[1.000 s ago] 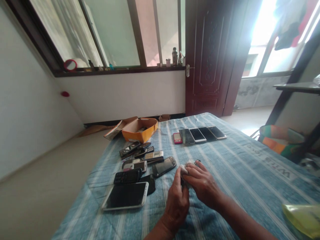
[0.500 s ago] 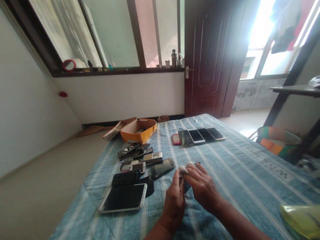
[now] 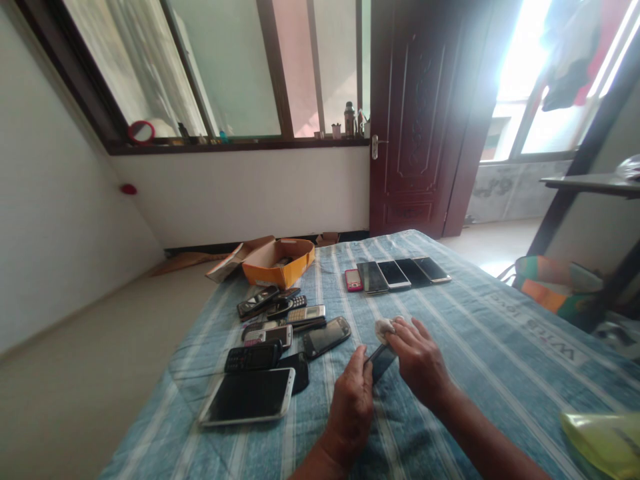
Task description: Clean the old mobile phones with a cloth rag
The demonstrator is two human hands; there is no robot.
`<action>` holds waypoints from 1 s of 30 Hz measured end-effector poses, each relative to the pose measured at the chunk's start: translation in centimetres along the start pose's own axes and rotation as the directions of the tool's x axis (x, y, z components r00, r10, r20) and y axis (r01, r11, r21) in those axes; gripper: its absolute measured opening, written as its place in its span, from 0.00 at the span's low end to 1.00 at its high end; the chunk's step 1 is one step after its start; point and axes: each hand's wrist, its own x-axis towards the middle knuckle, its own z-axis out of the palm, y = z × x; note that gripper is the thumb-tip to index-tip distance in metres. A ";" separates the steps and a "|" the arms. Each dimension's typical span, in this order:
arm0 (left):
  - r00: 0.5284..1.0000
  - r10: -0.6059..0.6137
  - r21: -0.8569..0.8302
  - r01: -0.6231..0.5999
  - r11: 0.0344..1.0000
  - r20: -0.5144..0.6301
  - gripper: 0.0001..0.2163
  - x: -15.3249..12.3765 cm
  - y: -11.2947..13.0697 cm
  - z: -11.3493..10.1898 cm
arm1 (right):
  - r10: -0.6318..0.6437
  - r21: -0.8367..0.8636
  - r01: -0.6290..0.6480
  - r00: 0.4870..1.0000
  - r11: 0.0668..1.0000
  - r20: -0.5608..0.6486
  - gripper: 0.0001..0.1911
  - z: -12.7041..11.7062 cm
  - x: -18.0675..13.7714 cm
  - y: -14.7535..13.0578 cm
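My left hand (image 3: 354, 388) is closed round the near left edge of a dark mobile phone (image 3: 384, 365), held at a tilt above the bedspread. Fingers of my right hand (image 3: 419, 357) press a crumpled whitish cloth (image 3: 384, 328) against the phone's far end, covering part of it. Left of my hands lies a loose group of old phones, among them a dark touchscreen phone (image 3: 327, 337), a black keypad phone (image 3: 253, 356) and a large white-framed device (image 3: 249, 397). Farther off, a row of phones holds a small pink one (image 3: 353, 280) and a white one (image 3: 395, 273).
A blue striped bedspread (image 3: 475, 373) lies under everything. At its far left edge stands an open orange cardboard box (image 3: 280, 263) with something dark inside. A yellow-green plastic item (image 3: 603, 443) rests at the near right. Beyond are a brown door (image 3: 417, 133) and a window sill (image 3: 240, 145).
My right hand and the cloth have slid right, away from my left thumb, baring more of the phone. My left hand keeps its grip nearly in place.
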 end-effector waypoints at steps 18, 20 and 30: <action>0.999 0.042 0.046 -0.043 0.998 0.004 0.15 0.0 -0.2 0.1 | -0.002 -0.007 0.002 1.000 1.000 -0.010 0.16 0.1 -0.1 0.2; 0.998 0.062 0.060 -0.062 0.996 0.001 0.15 0.0 -0.3 0.2 | 0.024 -0.034 -0.024 1.000 0.999 -0.013 0.16 0.2 -0.2 0.9; 0.998 0.051 -0.003 -0.051 0.999 0.020 0.16 0.1 0.2 -0.2 | -0.094 0.138 0.106 0.992 0.985 -0.089 0.14 -0.2 0.1 -3.3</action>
